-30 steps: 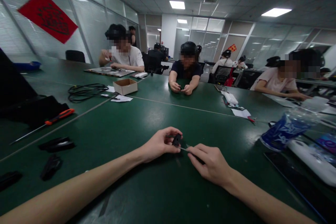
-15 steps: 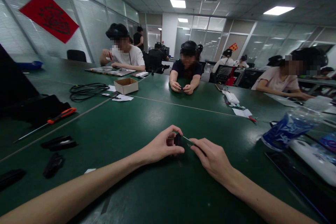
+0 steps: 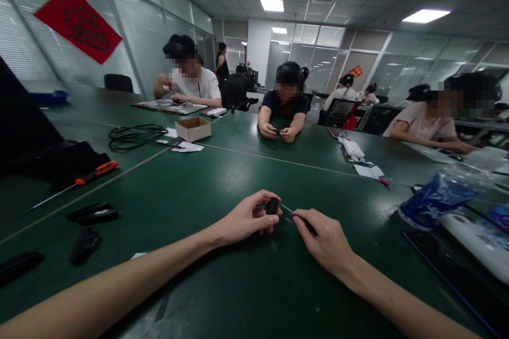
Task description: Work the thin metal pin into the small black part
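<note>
My left hand (image 3: 246, 217) pinches a small black part (image 3: 272, 205) just above the green table (image 3: 222, 180). My right hand (image 3: 324, 238) grips a thin screwdriver (image 3: 296, 215) whose metal tip points left at the black part and touches it. Both hands are closed and meet at the middle of the view, close to the table top.
Black parts (image 3: 92, 214) and an orange-handled screwdriver (image 3: 95, 171) lie at the left. A coiled black cable (image 3: 135, 136) and a small cardboard box (image 3: 193, 128) sit further back. A blue plastic bottle (image 3: 441, 193) lies at the right. Other people work across the table.
Both hands stay joined on the black part; the screwdriver's angle has shifted and the right hand has turned slightly. The view has drifted a little.
</note>
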Demonstrator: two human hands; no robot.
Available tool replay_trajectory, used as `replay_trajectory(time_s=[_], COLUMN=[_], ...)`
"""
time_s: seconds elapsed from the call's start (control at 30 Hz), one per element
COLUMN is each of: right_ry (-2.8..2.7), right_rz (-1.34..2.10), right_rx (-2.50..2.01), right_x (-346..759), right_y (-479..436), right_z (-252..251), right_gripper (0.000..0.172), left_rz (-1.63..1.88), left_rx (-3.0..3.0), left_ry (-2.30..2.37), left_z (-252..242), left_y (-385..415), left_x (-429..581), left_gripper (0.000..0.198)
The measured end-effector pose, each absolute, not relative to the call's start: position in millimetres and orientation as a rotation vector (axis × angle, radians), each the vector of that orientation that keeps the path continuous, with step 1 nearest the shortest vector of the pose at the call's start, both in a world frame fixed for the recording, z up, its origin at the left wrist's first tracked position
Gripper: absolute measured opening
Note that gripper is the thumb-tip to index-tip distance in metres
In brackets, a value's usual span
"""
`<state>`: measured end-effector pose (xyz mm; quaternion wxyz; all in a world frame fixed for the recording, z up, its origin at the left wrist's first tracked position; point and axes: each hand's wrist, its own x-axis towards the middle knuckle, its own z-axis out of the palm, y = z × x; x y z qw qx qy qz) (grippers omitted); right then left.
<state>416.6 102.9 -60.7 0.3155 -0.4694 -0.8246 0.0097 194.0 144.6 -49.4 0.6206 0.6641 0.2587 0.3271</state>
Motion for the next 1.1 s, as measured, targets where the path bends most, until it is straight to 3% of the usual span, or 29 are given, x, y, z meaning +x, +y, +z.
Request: replay_trajectory(time_s=[0.33,1.1], right_ry=[-2.168,-2.178], right_rz=[0.067,0.134], right_rx=[-1.272,-1.309], right_x=[416.8,417.5], right_y=[103.6,103.9], right_z=[-62.2,-64.0], right_gripper=[0.022,0.023], left_rz=[0.746,0.773], left_rx=[1.497,1.470], left_ry=[0.649,0.638], left_z=[-48.9,-54.4], left_y=[147.4,150.8], left_x=[191.7,193.8], left_gripper=[0.053,0.045])
